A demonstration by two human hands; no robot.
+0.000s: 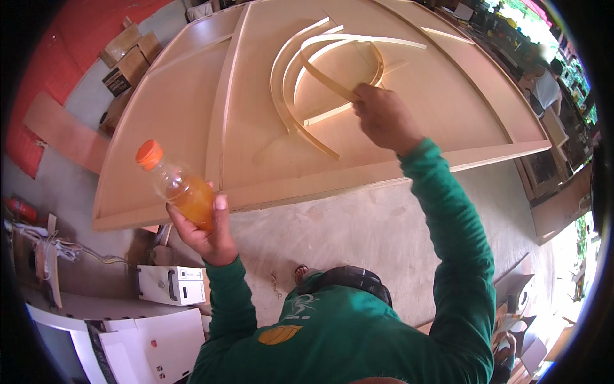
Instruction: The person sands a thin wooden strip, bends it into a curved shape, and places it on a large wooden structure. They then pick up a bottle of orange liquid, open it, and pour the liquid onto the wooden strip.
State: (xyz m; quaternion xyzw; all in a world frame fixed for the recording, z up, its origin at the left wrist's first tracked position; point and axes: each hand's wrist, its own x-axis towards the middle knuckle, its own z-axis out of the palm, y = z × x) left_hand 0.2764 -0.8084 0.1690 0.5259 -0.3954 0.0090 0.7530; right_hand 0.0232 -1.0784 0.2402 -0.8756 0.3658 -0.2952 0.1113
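Note:
My left hand (pixel 213 235) is wrapped round a clear plastic bottle (pixel 192 197) with an orange cap, partly filled with orange liquid and tilted to the left. My right hand (pixel 387 115) reaches over the large wooden panel (pixel 173 134) and grips the end of a thin curved wooden strip (pixel 329 84). Around it, several more curved strips (pixel 279 83) lie on the panel in nested arcs. A short straight piece (pixel 329 114) sits among them. The fingertips of my right hand are partly hidden behind the hand.
Raised battens (pixel 225 102) cross the panel. Cardboard boxes (pixel 131 61) are stacked at the far left, and a white box-shaped machine (pixel 169 285) stands on the left floor. Another person (pixel 547 86) is at the far right. Scrap boards (pixel 518 301) lean at the lower right.

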